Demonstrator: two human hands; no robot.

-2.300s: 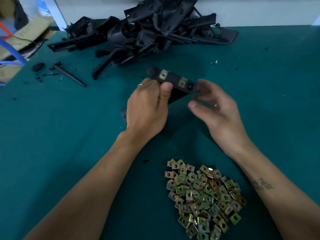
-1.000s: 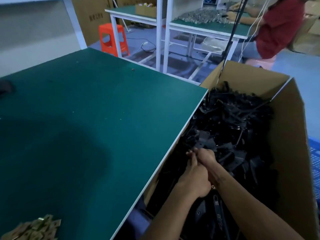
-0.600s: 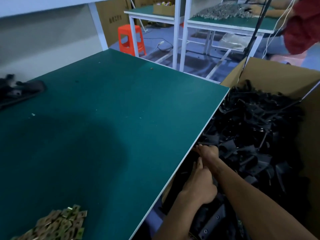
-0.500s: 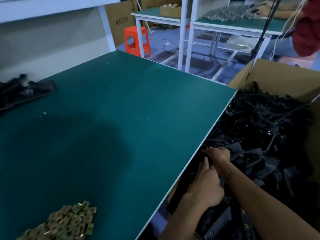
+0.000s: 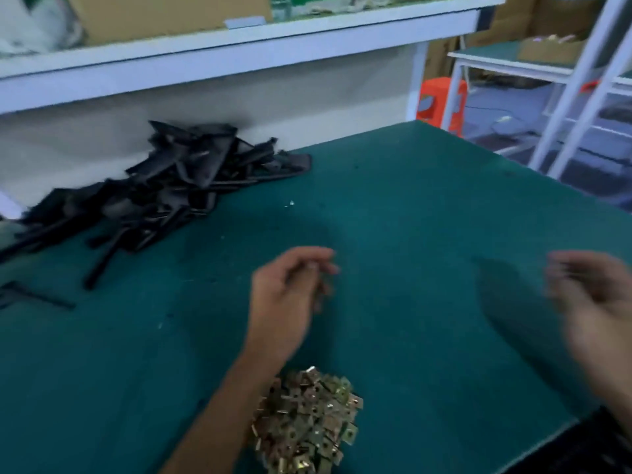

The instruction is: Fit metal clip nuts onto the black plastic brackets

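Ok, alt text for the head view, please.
Both hands, left and a motion-blurred right, hover with fingers loosely curled, apparently holding nothing, over a green table. A pile of clip nuts lies near; black brackets are heaped far left.

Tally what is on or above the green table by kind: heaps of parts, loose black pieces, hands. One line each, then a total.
Heap of black plastic brackets: 1
Heap of brass-coloured metal clip nuts: 1
Loose thin black strip at the table's left edge: 1
Bare hands, left hand and blurred right hand: 2
Total: 5
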